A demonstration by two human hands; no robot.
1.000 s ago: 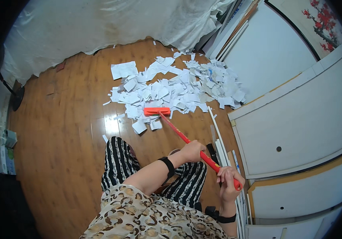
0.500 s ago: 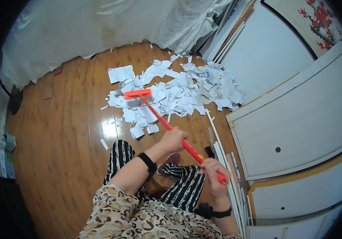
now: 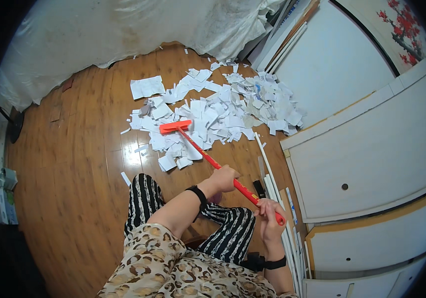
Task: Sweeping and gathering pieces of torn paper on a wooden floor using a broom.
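A red broom point(image 3: 204, 155) slants from my body out over a broad pile of white paper scraps point(image 3: 219, 115). Its flat orange-red head point(image 3: 175, 127) lies on the left part of the pile, and any bristles are hidden. My left hand point(image 3: 224, 179) is wrapped round the middle of the handle. Close to the handle's end, my right hand point(image 3: 271, 218) grips it, with the red tip sticking out beyond the fingers. A larger white sheet point(image 3: 147, 87) lies at the far left of the pile.
White sheeting point(image 3: 98, 30) hangs along the far side. Pale panels point(image 3: 362, 149) lean on the right, beside long white strips point(image 3: 272, 188) on the wooden floor point(image 3: 69, 179). A black round base point(image 3: 16, 126) stands at the left, above some boxes point(image 3: 8, 198).
The broom head has come nearer to me and a little right across the scraps. My left hand has shifted slightly right and nearer with the handle. Both hands keep their grip.
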